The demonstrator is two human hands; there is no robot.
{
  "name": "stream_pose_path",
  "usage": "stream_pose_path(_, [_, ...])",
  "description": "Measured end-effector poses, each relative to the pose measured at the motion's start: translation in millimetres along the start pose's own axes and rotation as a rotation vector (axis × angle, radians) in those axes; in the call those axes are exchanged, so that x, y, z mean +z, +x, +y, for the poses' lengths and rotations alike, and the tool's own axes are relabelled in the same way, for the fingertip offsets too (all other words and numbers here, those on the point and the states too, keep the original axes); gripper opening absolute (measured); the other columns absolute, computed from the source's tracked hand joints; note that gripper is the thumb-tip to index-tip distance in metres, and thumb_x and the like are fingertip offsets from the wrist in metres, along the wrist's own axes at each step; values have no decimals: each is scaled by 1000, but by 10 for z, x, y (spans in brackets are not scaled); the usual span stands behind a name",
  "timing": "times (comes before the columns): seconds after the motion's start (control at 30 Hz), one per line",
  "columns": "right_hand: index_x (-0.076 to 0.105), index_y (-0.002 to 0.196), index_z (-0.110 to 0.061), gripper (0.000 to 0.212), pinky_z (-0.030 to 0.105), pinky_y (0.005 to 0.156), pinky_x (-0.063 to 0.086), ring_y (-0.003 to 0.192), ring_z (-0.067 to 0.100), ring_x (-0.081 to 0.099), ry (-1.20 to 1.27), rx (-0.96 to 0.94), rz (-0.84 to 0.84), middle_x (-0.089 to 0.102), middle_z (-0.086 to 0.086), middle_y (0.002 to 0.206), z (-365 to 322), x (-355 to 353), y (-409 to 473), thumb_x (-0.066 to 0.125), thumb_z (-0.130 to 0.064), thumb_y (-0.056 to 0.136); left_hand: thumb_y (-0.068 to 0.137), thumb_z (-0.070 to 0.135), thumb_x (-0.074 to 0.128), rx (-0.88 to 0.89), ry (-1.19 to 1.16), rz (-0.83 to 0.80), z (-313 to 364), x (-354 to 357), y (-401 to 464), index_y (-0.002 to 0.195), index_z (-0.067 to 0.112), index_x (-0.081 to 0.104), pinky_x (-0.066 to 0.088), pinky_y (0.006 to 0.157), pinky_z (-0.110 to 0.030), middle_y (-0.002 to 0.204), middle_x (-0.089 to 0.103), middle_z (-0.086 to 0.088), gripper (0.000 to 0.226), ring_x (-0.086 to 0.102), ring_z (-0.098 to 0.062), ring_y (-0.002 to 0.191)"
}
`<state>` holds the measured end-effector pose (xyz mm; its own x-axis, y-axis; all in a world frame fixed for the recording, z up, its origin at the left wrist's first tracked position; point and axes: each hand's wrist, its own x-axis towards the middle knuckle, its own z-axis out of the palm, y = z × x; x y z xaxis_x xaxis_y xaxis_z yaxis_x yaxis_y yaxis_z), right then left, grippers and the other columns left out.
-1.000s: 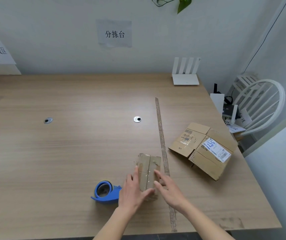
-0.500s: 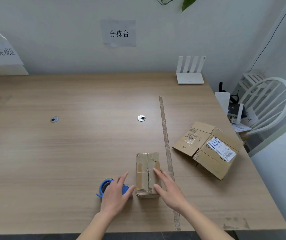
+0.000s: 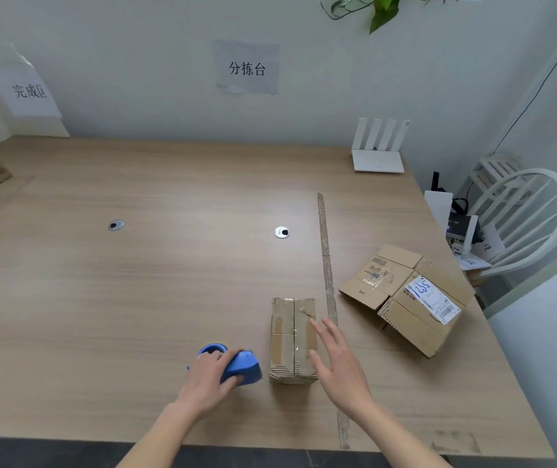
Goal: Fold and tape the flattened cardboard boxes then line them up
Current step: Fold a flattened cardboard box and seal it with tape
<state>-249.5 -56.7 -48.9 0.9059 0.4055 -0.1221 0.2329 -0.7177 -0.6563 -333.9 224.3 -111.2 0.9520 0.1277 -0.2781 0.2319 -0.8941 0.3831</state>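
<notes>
Soft, even daylight is filling the frame, casting faint shadows beneath the pale wooden table's (image 3: 135,298) objects. Wide-angle distortion is bowing the edges, and mild blur is softening the corners.

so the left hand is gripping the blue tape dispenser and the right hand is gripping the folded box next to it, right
Not quite. In the head view the left hand does grip the blue tape dispenser, but the right hand is not gripping the folded box: it is open, fingers straight, at the box's right side.
</notes>
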Motion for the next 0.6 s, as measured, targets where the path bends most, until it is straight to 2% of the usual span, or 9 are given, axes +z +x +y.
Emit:
stream_pose_path(0.07, [30, 155, -39, 56, 24, 114, 31, 147, 3, 28, 35, -39, -30, 25, -20, 160, -217, -31, 76, 51, -31, 103, 85, 64, 38, 94, -55, 12, 23, -247, -89, 141, 45, 41, 33, 97, -27, 109, 58, 17, 59, 48, -9, 101])
stream_pose_path(0.13, [35, 154, -31, 52, 19, 114, 25, 145, 4, 31, 89, -57, -129, 34, -15, 157, -493, -49, 172, 50, -27, 104, 88, 60, 45, 173, -77, 33, 83, -553, -182, 141, 46, 41, 30, 104, -27, 119, 55, 25, 56, 46, -3, 110])
stream_pose_path(0.23, [36, 154, -28, 52, 27, 119, 30, 142, 7, 37, 160, -60, -271, 39, -12, 156, -888, -41, 305, 51, -26, 104, 90, 56, 51, 240, -83, 67, 174, -1019, -305, 144, 44, 41, 26, 107, -23, 131, 52, 28, 55, 42, 2, 121])
stream_pose_path(0.3, [40, 152, -28, 51, 31, 116, 37, 136, 6, 45, 228, -51, -301, 46, -10, 152, -1109, -52, 361, 53, -25, 103, 91, 55, 51, 273, -70, 98, 228, -1305, -375, 144, 43, 41, 25, 107, -22, 132, 52, 28, 56, 41, 3, 123])
stream_pose_path(0.37, [51, 144, -24, 42, 28, 106, 46, 123, 8, 57, 253, -74, -267, 59, -6, 137, -1322, -99, 414, 56, -21, 102, 92, 54, 53, 292, -64, 133, 277, -1557, -435, 144, 44, 40, 25, 107, -21, 132, 53, 27, 55, 41, 3, 123])
stream_pose_path(0.47, [72, 116, -19, 21, 26, 91, 55, 98, 9, 69, 277, -114, -160, 74, -5, 107, -1617, -219, 455, 62, -15, 98, 93, 51, 56, 304, -60, 166, 330, -1844, -501, 144, 44, 41, 29, 106, -24, 128, 56, 25, 53, 44, 1, 120])
stream_pose_path(0.53, [77, 97, -25, 13, 20, 82, 55, 86, 6, 69, 274, -136, -116, 76, -9, 94, -1767, -312, 455, 66, -18, 95, 91, 53, 54, 307, -54, 167, 351, -1972, -528, 143, 46, 41, 32, 105, -27, 125, 57, 24, 54, 47, -1, 119])
stream_pose_path(0.6, [78, 91, -25, 10, 14, 75, 52, 81, 4, 69, 263, -150, -70, 76, -10, 86, -1882, -407, 448, 69, -21, 93, 89, 56, 51, 303, -53, 160, 365, -2083, -543, 142, 49, 39, 35, 104, -29, 122, 58, 23, 55, 50, -4, 118])
